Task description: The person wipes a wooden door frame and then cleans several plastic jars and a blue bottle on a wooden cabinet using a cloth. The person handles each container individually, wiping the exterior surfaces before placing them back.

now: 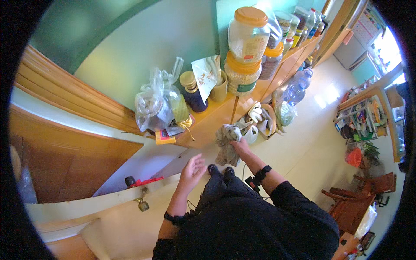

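My right hand (241,149) grips a crumpled grey cloth (227,152), which hangs down in front of the wooden cabinet. My left hand (194,166) is raised to the left of the cloth with its fingers apart and holds nothing. Beyond my hands, on the cabinet top, stand a dark bottle with a gold cap (194,92), a beige cup (219,87) holding a patterned packet, and a jar in a clear plastic bag (152,109). Large plastic jars with orange lids (248,34) are stacked to the right of the cup.
A yellow box (165,137) lies at the cabinet's left end. On the floor by the cabinet are a box of bags (268,120) and large clear water bottles (296,87). A door with a brass knob (142,204) stands at left. A wooden chair (357,198) is at right.
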Motion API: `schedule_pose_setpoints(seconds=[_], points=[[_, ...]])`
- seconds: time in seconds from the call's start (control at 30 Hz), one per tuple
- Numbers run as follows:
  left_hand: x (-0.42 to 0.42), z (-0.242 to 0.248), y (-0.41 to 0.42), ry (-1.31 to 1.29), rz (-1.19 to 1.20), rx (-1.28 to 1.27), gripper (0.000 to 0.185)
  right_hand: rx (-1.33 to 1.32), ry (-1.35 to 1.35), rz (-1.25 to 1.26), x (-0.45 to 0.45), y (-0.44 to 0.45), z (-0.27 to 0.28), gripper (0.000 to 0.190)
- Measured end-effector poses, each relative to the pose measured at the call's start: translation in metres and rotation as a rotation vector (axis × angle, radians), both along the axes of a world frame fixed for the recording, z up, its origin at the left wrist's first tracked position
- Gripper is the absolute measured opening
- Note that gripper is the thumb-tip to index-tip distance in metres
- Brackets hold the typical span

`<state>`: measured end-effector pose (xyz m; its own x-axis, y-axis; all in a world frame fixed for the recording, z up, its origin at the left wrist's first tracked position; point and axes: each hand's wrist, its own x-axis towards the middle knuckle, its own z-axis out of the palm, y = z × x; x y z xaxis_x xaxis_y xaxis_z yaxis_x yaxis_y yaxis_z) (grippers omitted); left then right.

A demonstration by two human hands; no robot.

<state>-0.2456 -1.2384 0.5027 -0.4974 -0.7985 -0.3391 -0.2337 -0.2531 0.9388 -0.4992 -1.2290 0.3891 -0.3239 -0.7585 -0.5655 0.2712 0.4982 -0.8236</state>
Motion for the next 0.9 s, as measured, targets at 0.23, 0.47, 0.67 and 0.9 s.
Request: schedule_pose_setpoints(seconds=[0.23,0.47,0.67,0.9], points=[[-0.129,0.033,-0.102,0.347,0.163,0.033,0.067,-0.097,0.184,-0.349,-0.062,0.03,0.038,0.04],[-0.194,0.025,-0.129,0.404,0.494,0.142,0.051,-0.137,0.019,-0.481,-0.068,0.066,0.026,0.038],[-0.225,0.028,-0.144,0.481,0.71,0.128,0.035,-0.143,-0.085,-0.364,-0.09,0.055,0.015,0.035],[-0.263,0.03,-0.155,0.53,0.995,-0.102,0.032,-0.122,0.034,-0.053,-0.143,0.024,0.011,0.036]])
